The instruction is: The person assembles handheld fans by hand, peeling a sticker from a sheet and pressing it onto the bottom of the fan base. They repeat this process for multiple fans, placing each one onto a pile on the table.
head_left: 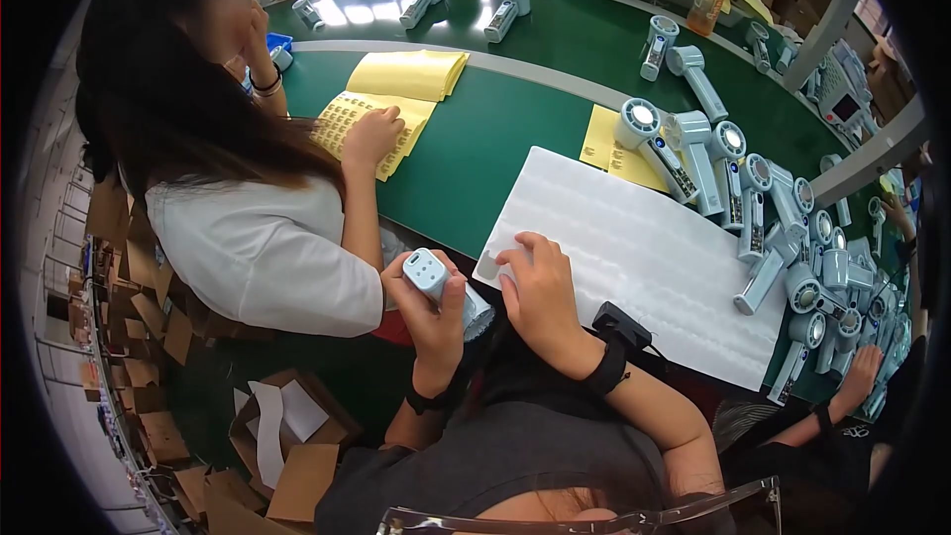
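My left hand is wrapped round a light blue handheld fan, holding it tilted with the handle's end face up. A slot and small round marks show on that end. The fan's other end, below my fingers, is partly hidden and looks glossy. My right hand rests over the left corner of a white sheet with faint rows across it. Its fingers are bent and apart, their tips touching the sheet beside a small grey patch. No object shows between thumb and forefinger.
Many similar fans crowd the right of the green table, some on a yellow sheet. To my left a co-worker's hand touches yellow label sheets. Another person's hand is at right. An open carton stands lower left.
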`<move>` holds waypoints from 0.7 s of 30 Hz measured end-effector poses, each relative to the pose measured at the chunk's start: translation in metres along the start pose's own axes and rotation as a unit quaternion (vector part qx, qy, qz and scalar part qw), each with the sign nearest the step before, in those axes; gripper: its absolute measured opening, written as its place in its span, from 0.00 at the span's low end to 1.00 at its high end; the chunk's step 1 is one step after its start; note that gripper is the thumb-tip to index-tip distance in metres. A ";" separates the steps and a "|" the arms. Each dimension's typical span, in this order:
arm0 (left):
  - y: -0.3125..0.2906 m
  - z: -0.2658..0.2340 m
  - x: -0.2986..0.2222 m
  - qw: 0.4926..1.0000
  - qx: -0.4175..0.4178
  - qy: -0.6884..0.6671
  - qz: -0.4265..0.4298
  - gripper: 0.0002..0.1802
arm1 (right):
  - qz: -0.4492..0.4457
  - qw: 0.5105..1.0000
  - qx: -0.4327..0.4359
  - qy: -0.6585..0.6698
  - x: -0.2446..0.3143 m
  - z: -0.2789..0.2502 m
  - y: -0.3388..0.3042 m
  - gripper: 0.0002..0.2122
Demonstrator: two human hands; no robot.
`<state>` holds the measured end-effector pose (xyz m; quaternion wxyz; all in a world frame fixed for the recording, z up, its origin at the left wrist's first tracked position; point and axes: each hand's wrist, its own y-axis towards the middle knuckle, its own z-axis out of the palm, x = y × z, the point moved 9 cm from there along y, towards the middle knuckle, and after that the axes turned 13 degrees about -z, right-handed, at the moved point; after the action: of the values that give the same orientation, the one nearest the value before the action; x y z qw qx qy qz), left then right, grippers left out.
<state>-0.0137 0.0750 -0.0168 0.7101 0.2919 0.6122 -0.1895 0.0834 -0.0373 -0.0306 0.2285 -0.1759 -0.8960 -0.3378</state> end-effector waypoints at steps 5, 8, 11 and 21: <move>0.002 -0.002 0.001 1.000 0.004 -0.014 0.008 0.27 | -0.003 0.998 -0.023 -0.054 0.005 0.000 0.002 0.08; 0.000 -0.001 -0.003 1.000 0.014 -0.024 0.012 0.27 | -0.009 0.999 -0.025 -0.021 0.010 0.001 0.006 0.07; -0.003 0.000 -0.008 0.999 0.025 -0.007 0.035 0.26 | 0.051 0.999 0.003 0.013 -0.002 0.009 0.012 0.07; -0.012 0.022 -0.023 0.992 0.083 0.048 0.079 0.31 | 0.170 0.906 -0.120 0.370 -0.033 -0.055 0.027 0.03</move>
<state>-0.0086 0.0498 0.0055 0.6658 0.4060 0.6029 -0.1686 0.1395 -0.0610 0.0023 0.5746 -0.2141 -0.6564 -0.4394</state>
